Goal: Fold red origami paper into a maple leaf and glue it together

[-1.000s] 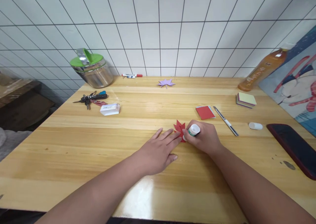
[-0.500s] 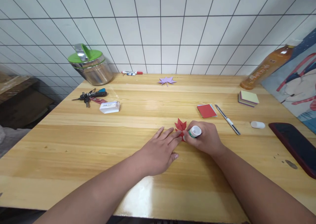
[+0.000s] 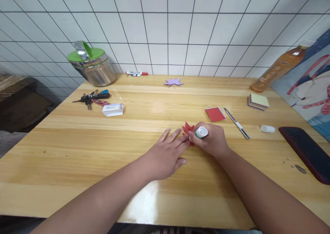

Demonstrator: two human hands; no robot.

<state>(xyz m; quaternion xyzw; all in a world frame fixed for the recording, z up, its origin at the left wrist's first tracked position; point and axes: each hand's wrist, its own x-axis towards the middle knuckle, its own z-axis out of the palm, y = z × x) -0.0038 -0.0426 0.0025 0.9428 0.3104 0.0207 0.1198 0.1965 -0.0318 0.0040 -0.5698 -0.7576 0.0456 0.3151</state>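
Note:
A folded red paper leaf (image 3: 187,127) lies on the wooden table, partly covered by my fingers. My left hand (image 3: 167,154) rests flat with fingers spread, its fingertips pressing the leaf's left side. In my right hand (image 3: 213,140) is a glue stick (image 3: 201,132), tilted with its white base up and its lower end down at the leaf. The glue tip itself is hidden behind my fingers. The glue stick's white cap (image 3: 267,129) lies on its side to the right. A purple paper leaf (image 3: 174,82) sits at the back near the wall.
Red paper squares (image 3: 215,114) and a utility knife (image 3: 236,123) lie beyond my right hand. Farther right are a sticky-note stack (image 3: 258,101), a phone (image 3: 304,153) and a drink bottle (image 3: 279,69). At left stand a metal canister (image 3: 99,70), keys (image 3: 92,97), a small white box (image 3: 112,109) and markers (image 3: 136,74).
My right hand and the glue stick have shifted slightly over the red leaf. The left hand keeps its place on the paper, while the whole view has moved a little.

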